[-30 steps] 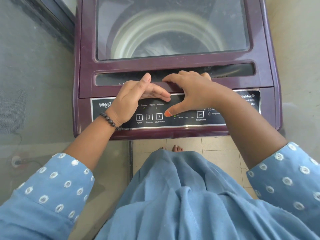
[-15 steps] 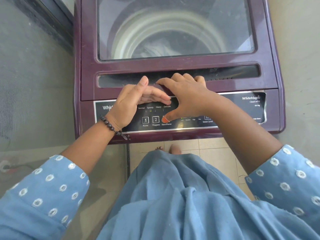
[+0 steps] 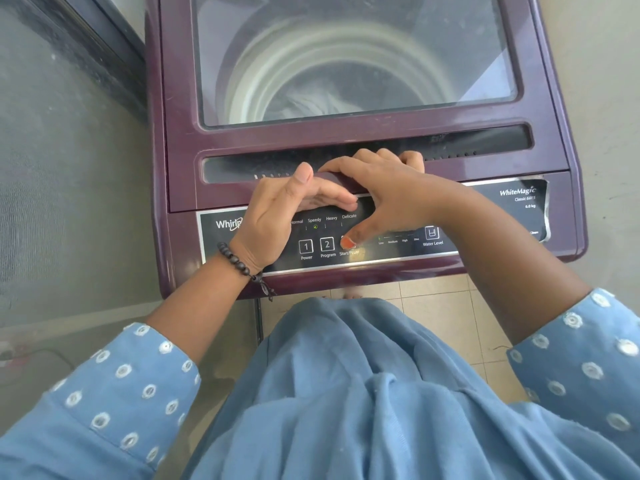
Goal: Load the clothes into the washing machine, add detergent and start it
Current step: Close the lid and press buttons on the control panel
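A maroon top-loading washing machine [image 3: 180, 98] stands in front of me with its glass lid [image 3: 353, 57] closed. Pale clothes [image 3: 322, 105] show dimly through the glass inside the drum. The black control panel [image 3: 485, 216] runs along the front edge. My right hand [image 3: 391, 195] rests its fingers on the lid's handle ledge while its thumb presses the Start/Pause button [image 3: 348, 243]. My left hand [image 3: 277, 216] lies on the panel's left part with straight fingers pointing right and the thumb up. A small light glows under "Speedy" [image 3: 315, 226].
A grey mesh screen [image 3: 69, 168] and a dark frame stand to the left of the machine. Beige floor tiles [image 3: 433, 299] lie below the panel. My blue dress fills the bottom of the view. A cable lies on the floor at the lower left [image 3: 52, 355].
My right thumb slid left from beside the water-level lights onto the Start/Pause button and stays there. The left hand has kept its place.
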Motion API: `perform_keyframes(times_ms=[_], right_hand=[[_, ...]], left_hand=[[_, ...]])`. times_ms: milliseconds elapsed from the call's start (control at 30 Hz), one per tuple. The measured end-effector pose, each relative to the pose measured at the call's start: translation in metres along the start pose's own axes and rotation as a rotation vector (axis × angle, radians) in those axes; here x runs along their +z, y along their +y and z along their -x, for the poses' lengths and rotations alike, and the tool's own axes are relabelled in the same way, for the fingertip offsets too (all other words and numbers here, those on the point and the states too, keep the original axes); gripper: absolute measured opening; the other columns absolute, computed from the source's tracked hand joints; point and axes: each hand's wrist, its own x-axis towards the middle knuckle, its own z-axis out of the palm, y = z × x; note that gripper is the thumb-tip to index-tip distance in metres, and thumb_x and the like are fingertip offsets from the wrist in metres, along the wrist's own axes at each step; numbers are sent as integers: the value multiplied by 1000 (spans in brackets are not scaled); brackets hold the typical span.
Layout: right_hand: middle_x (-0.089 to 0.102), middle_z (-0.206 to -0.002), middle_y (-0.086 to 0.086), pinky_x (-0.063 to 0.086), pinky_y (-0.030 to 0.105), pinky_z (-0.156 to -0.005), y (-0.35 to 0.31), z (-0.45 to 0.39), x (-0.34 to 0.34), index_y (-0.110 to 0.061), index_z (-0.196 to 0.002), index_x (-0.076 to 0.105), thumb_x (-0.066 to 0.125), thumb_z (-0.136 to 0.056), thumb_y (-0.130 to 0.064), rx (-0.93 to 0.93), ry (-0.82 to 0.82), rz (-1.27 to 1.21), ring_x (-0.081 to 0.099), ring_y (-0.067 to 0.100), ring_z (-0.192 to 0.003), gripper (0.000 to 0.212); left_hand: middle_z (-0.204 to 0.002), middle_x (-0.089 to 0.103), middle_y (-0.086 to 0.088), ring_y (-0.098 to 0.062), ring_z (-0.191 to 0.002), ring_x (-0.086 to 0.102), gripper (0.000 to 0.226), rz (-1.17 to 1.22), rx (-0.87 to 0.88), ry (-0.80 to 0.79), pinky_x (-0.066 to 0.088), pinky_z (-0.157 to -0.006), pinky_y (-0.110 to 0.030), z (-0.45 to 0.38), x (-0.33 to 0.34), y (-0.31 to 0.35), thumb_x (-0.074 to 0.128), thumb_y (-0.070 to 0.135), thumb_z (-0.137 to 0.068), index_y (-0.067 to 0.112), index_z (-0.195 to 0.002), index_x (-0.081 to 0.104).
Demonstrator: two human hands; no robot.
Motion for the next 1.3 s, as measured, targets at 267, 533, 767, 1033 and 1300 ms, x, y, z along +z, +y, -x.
perform_keyframes(times_ms=[267,533,767,1033,1300], right_hand=[[37,-113,-13,19,38,-92,-2,-1,0,-45,-140,26,77,-62,-63,20,2,14,33,15,-108,95],[39,-112,-12,25,43,-95,-6,-2,-2,-45,-138,31,80,-59,-61,54,3,26,35,15,-109,95],[39,-109,-13,23,40,-93,0,-2,2,-46,-138,32,79,-57,-65,21,17,3,35,14,-104,96],[39,-112,-14,24,42,-95,3,-3,0,-45,-139,29,76,-59,-67,5,0,18,36,14,-108,96],[38,-113,-15,21,39,-96,3,-3,0,-44,-141,29,67,-67,-72,8,19,-6,34,11,-107,88]], left_hand=[[-98,73,-17,-20,-98,72,61,-3,14,3,52,-89,-24,0,0,-1,18,32,-103,-2,-105,69],[-98,73,-15,-20,-98,72,61,-1,45,0,52,-90,-26,1,1,-2,20,35,-100,-1,-104,70],[-97,73,-16,-21,-98,72,61,-2,61,2,53,-90,-28,1,1,-4,20,34,-100,-2,-103,70],[-96,73,-15,-21,-97,72,60,19,65,-1,53,-89,-26,0,3,-2,22,36,-100,0,-103,69],[-96,73,-16,-21,-97,72,66,8,85,-6,53,-89,-26,-2,3,-3,26,47,-102,-3,-103,70]])
